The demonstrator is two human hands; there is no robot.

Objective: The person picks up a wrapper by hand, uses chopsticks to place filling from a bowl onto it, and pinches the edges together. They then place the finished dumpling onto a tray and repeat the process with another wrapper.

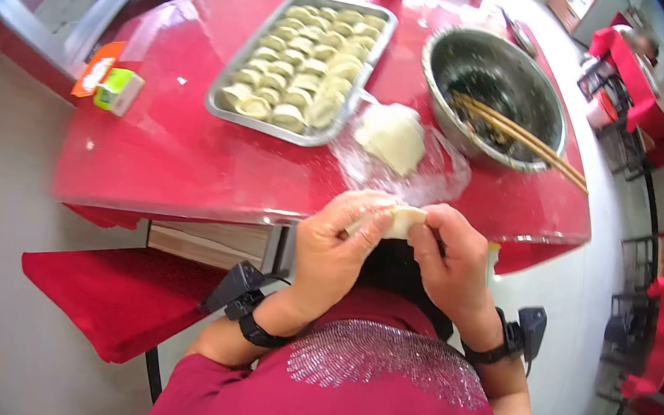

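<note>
A pale folded dumpling [405, 221] is pinched between my two hands, just off the table's near edge. My left hand [341, 247] has its thumb and fingers closed on the dumpling's left part. On its right end, my right hand [454, 259] grips with thumb and fingertips. Beyond the hands, a stack of pale dough wrappers [391, 137] lies on clear plastic [446, 173]. A metal tray [221, 88] at the left holds rows of dumplings [293, 75]. To the right stands a metal bowl [554, 103] with dark filling and chopsticks [520, 135] leaning across its rim.
The red table [153, 150] spans the view ahead. An orange and green box [115, 88] lies at its left edge. A red stool [120, 297] stands at lower left. Far right, a person [645, 46] is near other red tables and chairs.
</note>
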